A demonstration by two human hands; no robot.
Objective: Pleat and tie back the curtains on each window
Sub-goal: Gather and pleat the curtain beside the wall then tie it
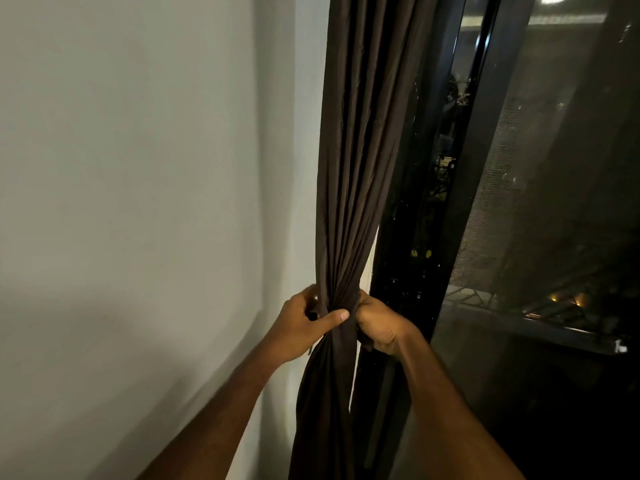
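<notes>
**Two hands squeeze one dark curtain**

Two bare arms reach up from the bottom edge. One left hand (300,323) and one right hand (379,325) meet on one dark brown curtain (360,150).

Left hand: its fingers curl round the back of the cloth and its thumb lies flat across the front, so it holds the curtain tight. Right hand: its fingers are bent and grip the cloth from the other side, just beside the left thumb. Both hands touch the curtain at the same spot.

Above the hands the curtain is pulled into many long, thin folds that run straight up. Below the hands it hangs loose and soft, down past the bottom edge. The cloth looks smooth and a little shiny.

On the left side is one plain, flat, pale wall (138,202), with lots of open room beside the curtain. On the right side, close by, is one black window frame (467,168), hard and straight. Beside it is dark glass (554,168) with small lights shining in it.
</notes>
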